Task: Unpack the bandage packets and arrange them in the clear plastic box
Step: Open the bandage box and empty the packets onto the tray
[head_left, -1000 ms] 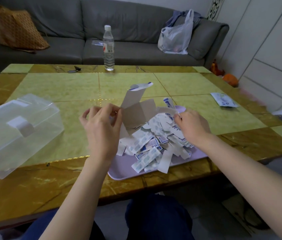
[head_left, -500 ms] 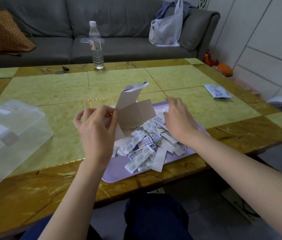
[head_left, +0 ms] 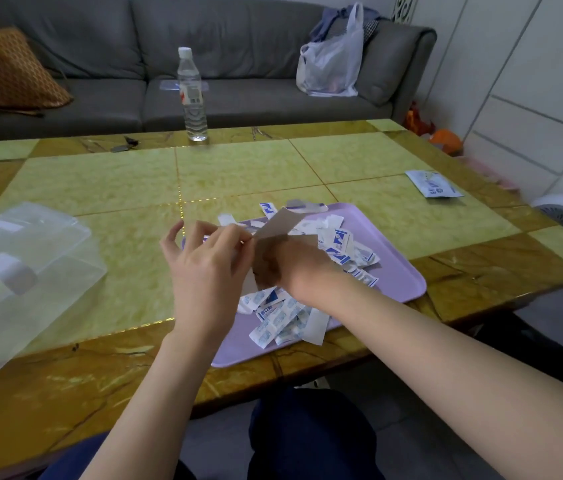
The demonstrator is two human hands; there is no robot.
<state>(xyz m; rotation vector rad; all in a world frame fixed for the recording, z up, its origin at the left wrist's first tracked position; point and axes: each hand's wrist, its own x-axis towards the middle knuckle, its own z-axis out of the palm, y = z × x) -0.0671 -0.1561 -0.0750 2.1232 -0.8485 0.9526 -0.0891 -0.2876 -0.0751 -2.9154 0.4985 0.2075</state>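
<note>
Above the lilac tray [head_left: 401,271], the left hand [head_left: 204,271] pinches the opened-out carton [head_left: 275,233] by one edge, holding it raised, presumably to expose the heaped bandage packets [head_left: 339,244] on the tray. The right hand [head_left: 294,268] reaches under the card; its fingers are hidden, so its grip cannot be told. Left of the tray, the clear plastic box [head_left: 31,271] stands ready, apparently lidded

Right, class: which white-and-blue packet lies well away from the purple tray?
The flat packet lying alone on the table at the right; the other packets are heaped on the tray.
</note>
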